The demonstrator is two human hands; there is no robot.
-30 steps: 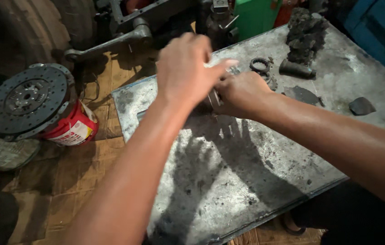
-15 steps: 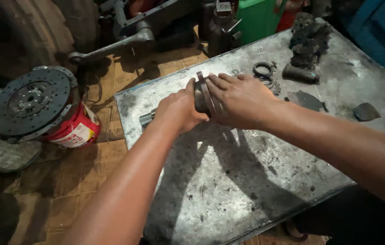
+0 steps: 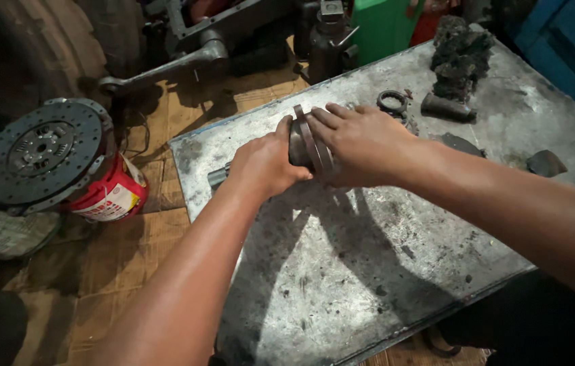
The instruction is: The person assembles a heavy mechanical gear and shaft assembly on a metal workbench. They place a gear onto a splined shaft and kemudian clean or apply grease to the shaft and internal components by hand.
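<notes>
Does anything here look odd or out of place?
A clutch disc sits balanced atop a red can on the floor, overhanging it. On the grimy metal table, a crusty black lump stands at the far end. Both hands grip a ringed metal part.

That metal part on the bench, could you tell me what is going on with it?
A person holds a round metal part between both hands above a worn metal table. The left hand grips it from one side, and the right hand covers the other, fingers spread over its ringed edge. A small ring lies further back. On the floor, a clutch disc rests on a red can.
</notes>
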